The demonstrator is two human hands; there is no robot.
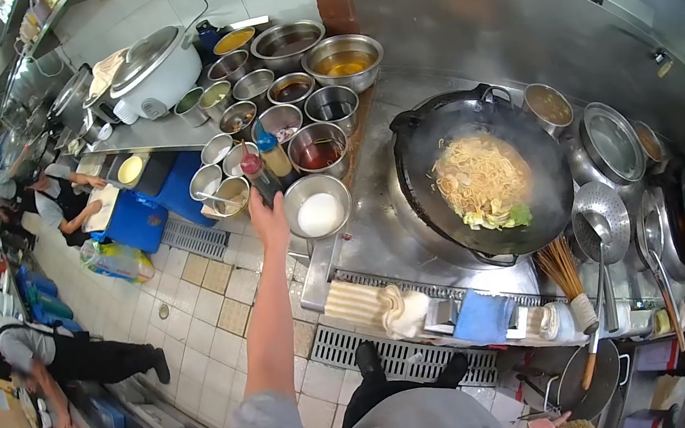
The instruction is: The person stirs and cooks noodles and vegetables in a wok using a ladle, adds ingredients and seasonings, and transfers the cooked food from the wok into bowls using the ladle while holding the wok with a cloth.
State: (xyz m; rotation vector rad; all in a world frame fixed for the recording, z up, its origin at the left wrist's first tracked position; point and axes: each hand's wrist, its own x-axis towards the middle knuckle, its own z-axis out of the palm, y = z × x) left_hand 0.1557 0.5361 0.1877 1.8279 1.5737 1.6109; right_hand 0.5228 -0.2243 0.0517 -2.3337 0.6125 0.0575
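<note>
Our left hand (270, 218) is closed around the red-topped bottle (261, 178), while we can't tell what our right one is up to. Biggest thing here is the steel stove top (367, 251), with our black wok (553, 200) sitting on it. Steaming noodles (478, 176) and some greens (513, 218) are in the wok. The bowl of white stuff (320, 214) is just beside our hand, and the blue-topped bottle (273, 155) is right by the red-topped one, among the seasoning bowls (319, 147).
</note>
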